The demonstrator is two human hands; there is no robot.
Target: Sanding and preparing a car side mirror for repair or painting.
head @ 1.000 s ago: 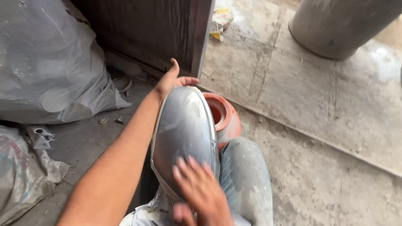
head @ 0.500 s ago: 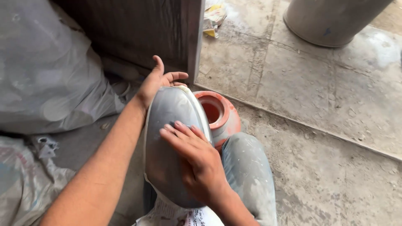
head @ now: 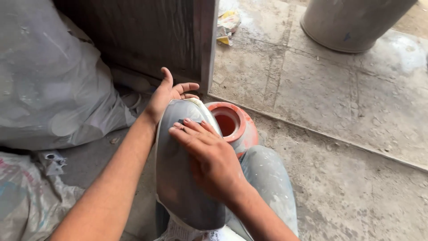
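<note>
The grey curved panel, a smooth, dusty shell-shaped piece, rested lengthwise on the person's lap, its far end pointing at the dark wooden door. The left hand cupped that far end, thumb raised and fingers spread around the rim, gripping loosely rather than clamped. The right hand lay flat on the panel's upper face, fingers together and pressed to the surface; something small and dark seemed trapped under the fingertips, but what it was could not be told. Just right of the panel's far end, touching or nearly touching it, stood a small orange-red pot, mouth up, its inside showing only shadowed orange wall with no contents visible. The likeliest mishap was the panel sliding off the knee, since only a light grip and a flat palm steadied it, and a slip to the right could knock the pot over. Left of the panel lay bulging grey plastic sacks, contents hidden; well beyond it, a large grey drum stood on the concrete.
</note>
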